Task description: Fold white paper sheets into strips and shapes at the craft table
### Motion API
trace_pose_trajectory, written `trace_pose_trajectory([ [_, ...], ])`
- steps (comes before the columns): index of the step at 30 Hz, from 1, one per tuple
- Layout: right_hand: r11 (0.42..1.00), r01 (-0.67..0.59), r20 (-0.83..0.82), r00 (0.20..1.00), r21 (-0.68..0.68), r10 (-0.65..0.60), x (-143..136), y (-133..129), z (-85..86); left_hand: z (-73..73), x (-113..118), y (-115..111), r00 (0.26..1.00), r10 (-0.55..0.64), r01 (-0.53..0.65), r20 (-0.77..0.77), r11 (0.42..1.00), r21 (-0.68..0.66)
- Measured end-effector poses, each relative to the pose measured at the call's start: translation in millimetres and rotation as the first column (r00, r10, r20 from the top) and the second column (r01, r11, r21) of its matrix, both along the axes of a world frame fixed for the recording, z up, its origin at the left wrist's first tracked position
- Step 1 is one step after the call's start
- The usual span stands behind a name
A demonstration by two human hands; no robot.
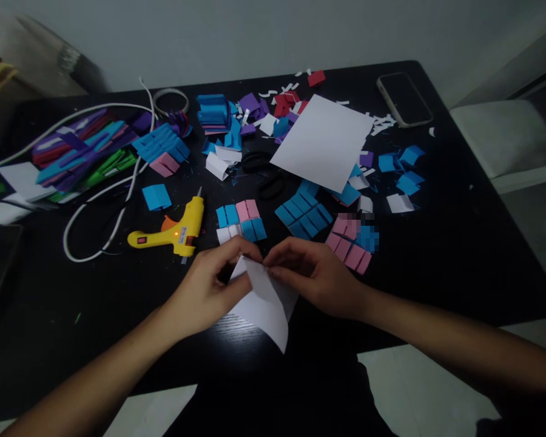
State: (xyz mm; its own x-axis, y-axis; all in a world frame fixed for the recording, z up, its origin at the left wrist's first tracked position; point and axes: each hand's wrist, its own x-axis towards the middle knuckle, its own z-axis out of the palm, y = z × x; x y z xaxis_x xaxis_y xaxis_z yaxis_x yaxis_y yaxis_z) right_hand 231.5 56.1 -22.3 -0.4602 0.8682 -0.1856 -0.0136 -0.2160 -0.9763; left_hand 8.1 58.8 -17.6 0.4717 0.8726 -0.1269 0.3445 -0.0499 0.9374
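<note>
Between my two hands is a sheet of white paper (266, 303), bent over on itself, its lower corner hanging loose above the table's front part. My left hand (218, 279) pinches its upper left edge between thumb and fingers. At the upper right edge, the fingertips of my right hand (316, 273) press together on the same paper. Just beyond my hands lie folded paper blocks in blue, pink and white (241, 220), a dark blue folded group (304, 215) and a pink group (350, 252). A yellow glue gun (175, 232) with a lit orange light rests left of them.
A flat white sheet (323, 142) covers part of a scrap pile, beside black scissors (268, 176). At the back right lies a phone (404, 100). A white cable (68, 243) loops around bundled coloured strips (84, 149) at the left. A tape roll (170, 91) sits behind.
</note>
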Motion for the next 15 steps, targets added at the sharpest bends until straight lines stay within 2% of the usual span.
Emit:
trace_pose_trajectory([
  [6, 0.999, -0.010, -0.028, 1.000, -0.037, 0.009, 1.2, -1.6, -2.9, -0.6, 1.3, -0.2, 0.999, -0.008, 0.009, -0.039, 1.000, 0.018],
  [10, 0.998, -0.050, -0.010, 0.999, -0.035, 0.049, 1.6, -0.8, -0.2, 2.3, 1.9, 1.2, 1.000, 0.018, -0.019, -0.005, 0.992, -0.122],
  [12, 0.996, -0.086, 0.002, 0.996, 0.014, 0.086, 2.7, -1.0, 0.7, 4.9, 2.1, 3.2, 0.998, 0.032, -0.018, 0.057, 0.973, -0.231],
  [15, 0.967, -0.142, 0.061, 0.989, 0.211, 0.132, 5.9, -2.2, 0.3, 7.8, 1.9, 6.7, 0.991, 0.034, 0.010, 0.130, 0.946, -0.325],
])
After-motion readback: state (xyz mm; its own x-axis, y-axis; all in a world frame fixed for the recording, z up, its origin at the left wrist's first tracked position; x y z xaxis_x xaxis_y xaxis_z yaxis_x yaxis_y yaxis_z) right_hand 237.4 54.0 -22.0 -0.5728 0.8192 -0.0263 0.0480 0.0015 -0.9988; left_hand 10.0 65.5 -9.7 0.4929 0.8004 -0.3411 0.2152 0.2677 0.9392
